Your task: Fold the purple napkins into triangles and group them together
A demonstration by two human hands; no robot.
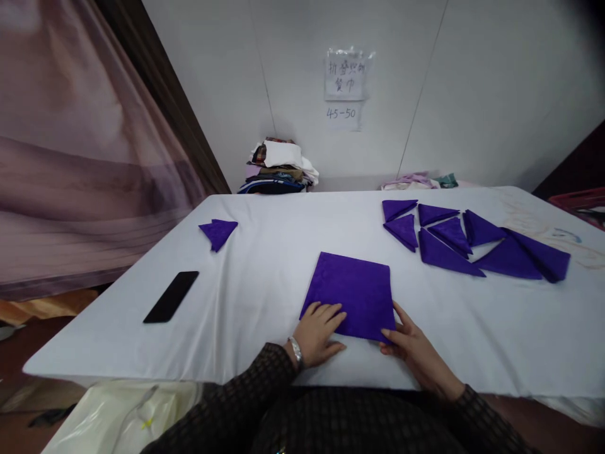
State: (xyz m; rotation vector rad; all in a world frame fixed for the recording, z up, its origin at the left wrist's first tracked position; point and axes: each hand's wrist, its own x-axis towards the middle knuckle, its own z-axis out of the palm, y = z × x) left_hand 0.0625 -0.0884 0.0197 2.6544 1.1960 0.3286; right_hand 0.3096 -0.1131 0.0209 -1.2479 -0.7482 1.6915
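Observation:
A purple cloth napkin (354,287), folded to a rough square, lies flat on the white-covered table (274,252) in front of me. My left hand (319,331) rests on its near left corner with the fingers stretched out. At the near right corner, my right hand (409,343) pinches the cloth edge between thumb and fingers. To the right lie several purple napkins folded into triangles (447,255), some close against each other. Another folded purple napkin (218,234), with pointed corners, sits alone at the far left.
A black phone-like slab (171,297) lies on the left of the table. Behind the table are a stack of folded clothes (278,169) and more cloth (413,181). Paper signs (346,79) hang on the wall. A pale plastic bag (132,416) is below the front edge.

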